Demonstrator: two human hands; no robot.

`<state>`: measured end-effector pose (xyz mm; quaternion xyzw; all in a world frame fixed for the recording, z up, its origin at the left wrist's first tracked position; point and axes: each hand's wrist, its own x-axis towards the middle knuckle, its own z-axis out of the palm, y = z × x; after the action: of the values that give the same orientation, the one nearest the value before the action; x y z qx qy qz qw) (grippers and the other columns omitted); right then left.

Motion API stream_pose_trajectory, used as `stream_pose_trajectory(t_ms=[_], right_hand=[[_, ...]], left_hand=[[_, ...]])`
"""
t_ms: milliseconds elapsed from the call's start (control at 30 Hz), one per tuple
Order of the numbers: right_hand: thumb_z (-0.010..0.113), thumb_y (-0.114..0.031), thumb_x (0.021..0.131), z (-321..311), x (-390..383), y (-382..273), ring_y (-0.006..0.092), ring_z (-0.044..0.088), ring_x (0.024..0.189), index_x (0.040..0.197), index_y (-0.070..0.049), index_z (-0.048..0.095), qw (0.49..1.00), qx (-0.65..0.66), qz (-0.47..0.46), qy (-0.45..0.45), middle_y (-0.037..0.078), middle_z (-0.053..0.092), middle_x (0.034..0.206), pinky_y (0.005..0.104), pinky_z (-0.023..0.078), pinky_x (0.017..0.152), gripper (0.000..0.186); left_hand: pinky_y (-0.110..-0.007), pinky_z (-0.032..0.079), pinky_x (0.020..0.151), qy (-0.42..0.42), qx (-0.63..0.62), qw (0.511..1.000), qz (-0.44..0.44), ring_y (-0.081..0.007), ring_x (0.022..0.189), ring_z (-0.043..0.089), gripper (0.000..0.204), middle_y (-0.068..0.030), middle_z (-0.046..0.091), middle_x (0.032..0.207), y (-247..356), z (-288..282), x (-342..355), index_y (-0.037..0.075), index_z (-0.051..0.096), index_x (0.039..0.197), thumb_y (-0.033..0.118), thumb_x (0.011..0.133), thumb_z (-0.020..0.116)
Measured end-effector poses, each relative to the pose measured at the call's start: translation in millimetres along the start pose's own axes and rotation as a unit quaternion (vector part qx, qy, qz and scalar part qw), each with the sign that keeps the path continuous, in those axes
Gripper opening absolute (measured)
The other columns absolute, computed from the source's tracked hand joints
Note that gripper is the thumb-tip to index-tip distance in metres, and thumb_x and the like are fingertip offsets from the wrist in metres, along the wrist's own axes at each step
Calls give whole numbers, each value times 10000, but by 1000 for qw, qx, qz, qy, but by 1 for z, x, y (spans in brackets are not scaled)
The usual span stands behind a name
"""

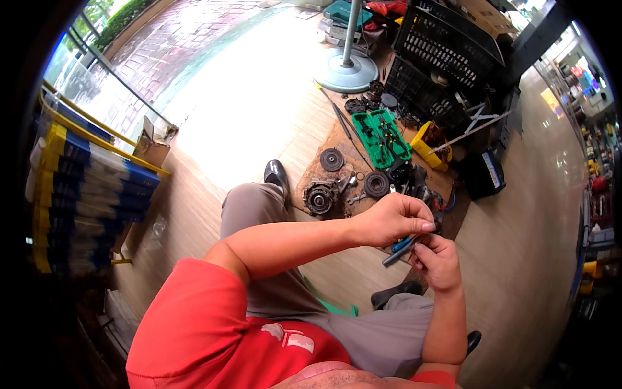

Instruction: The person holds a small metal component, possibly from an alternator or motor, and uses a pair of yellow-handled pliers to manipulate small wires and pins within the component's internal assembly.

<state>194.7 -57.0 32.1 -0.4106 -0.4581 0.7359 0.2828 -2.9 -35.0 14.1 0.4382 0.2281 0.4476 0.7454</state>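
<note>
Two bare hands on my remote feed, fingertips near each other. Left hand [396,222]: narrow pinch, thumb drawn in against the forefinger; what lies between the tips is too small for me to tell. Right hand [439,260]: fingers curled, thumb close to them, also narrow; I cannot make out its contents. One grey tube [396,255]: slanting, upper end at the right fingertips, lower end out to the left of the grip; whether those fingers bear it, I cannot confirm. One blue item [402,244]: just beside the tube, partly hidden.

Beyond the grip, leftward: one brown board [313,174] on the floor, bearing one round metal housing [319,200], one far dark disc [332,159], one near dark disc [376,185], and one wrench [356,199] between the housing and the latter. Beyond, slightly left: one green tool case [364,129], open, tools inside. Beyond, about in line: one yellow container [420,144]. Beyond and right: one black box [476,178]. Farther beyond: black crates [447,45]. Well left of the grip: one stack of blue-and-white packs [103,165]. Nearer than the grip: grey trousers [389,330], one red shirt [181,324].
</note>
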Motion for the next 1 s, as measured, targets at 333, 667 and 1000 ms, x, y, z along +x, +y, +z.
stream_pose_trajectory(t_ms=[333, 667, 1000], right_hand=[[581, -14, 913, 10, 7, 1, 108, 576, 727, 923, 65, 657, 936, -306, -139, 100, 29, 647, 803, 282, 469, 632, 111], [568, -29, 926, 1, 1, 0, 94, 475, 549, 914, 22, 630, 999, -14, 20, 36, 22, 575, 701, 226, 366, 510, 82], [562, -12, 923, -1, -3, -3, 103, 487, 568, 916, 35, 625, 998, 61, 6, -12, 37, 572, 704, 228, 388, 525, 78]], left_hand=[[-358, 481, 629, 209, 384, 884, 164, -287, 698, 606, 146, -137, 590, 736, -4, 12, -2, 16, 620, 767, 128, 814, 701], [-313, 491, 735, 16, 104, 994, 15, -129, 832, 590, 214, -39, 643, 891, -3, 3, -1, -33, 628, 912, 172, 956, 585], [-301, 473, 802, -34, 68, 995, 61, -147, 906, 582, 211, -70, 642, 966, 0, 1, -1, -31, 661, 862, 164, 937, 626]])
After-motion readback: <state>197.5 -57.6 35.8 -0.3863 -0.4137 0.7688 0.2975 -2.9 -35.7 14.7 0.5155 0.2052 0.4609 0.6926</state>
